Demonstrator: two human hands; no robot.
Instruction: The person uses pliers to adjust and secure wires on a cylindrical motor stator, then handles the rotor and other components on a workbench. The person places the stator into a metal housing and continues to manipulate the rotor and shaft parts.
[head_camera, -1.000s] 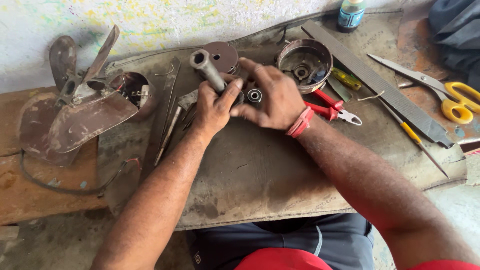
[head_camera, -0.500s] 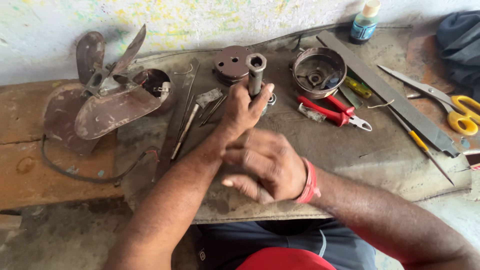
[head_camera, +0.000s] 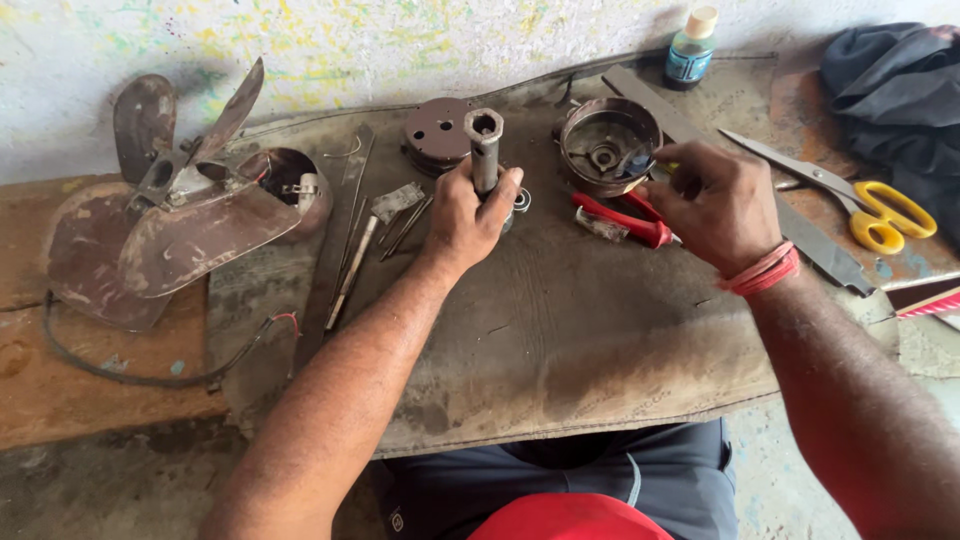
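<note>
Holding the metal tube upright on the table, left hand clamped round it. Right hand fingers curled at the red pliers; grip unclear. Keep tube vertical, steady.

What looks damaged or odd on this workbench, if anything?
The fan blade assembly at the left looks worn: its blades are rusty brown and stained, and a loose wire trails from it across the wooden bench. The left hand holds a metal shaft upright, while the right hand reaches by the red-handled pliers.
</note>
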